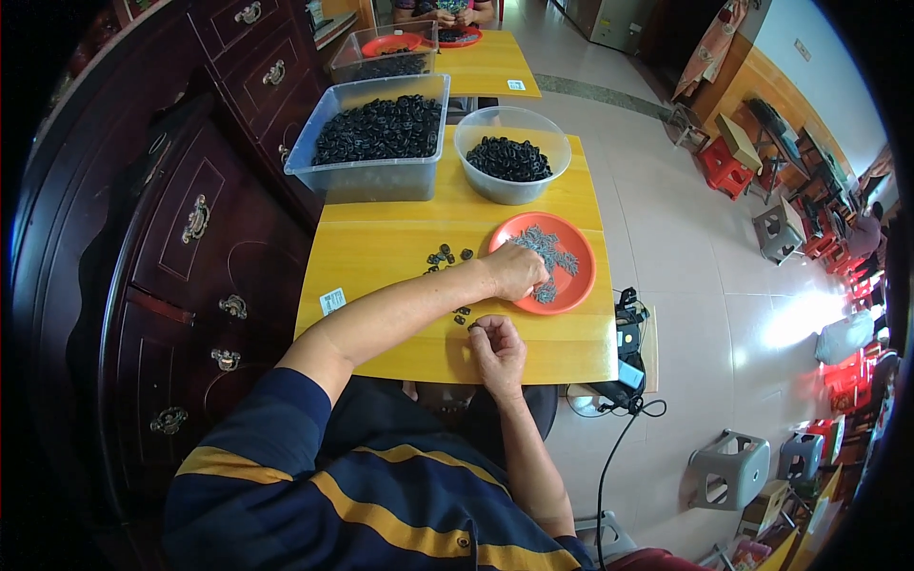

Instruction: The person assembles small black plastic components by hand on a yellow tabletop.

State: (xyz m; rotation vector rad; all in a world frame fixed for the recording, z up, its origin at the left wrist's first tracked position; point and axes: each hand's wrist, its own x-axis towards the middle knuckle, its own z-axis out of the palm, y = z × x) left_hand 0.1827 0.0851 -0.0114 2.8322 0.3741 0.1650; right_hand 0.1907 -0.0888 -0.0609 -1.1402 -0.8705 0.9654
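My left arm reaches across the yellow table, and my left hand point(517, 271) is down in a round orange plate point(586, 290). Its fingers are closed among small grey metal-looking pieces point(562, 259); whether one is in them is hidden. Close to the near table edge, my right hand point(500, 354) is closed, with a small black plastic piece point(474, 326) showing at its thumb and fingertip. Several similar loose black pieces point(445, 253) lie left of the plate, some partly covered by my left forearm.
A clear rectangular bin point(376, 188) and a round clear tub point(514, 195), both holding black pieces, stand at the table's far side. Dark drawers point(195, 224) border the left. Beyond, another person point(452, 14) sits at a second table point(481, 71). A black cable point(609, 466) hangs at right.
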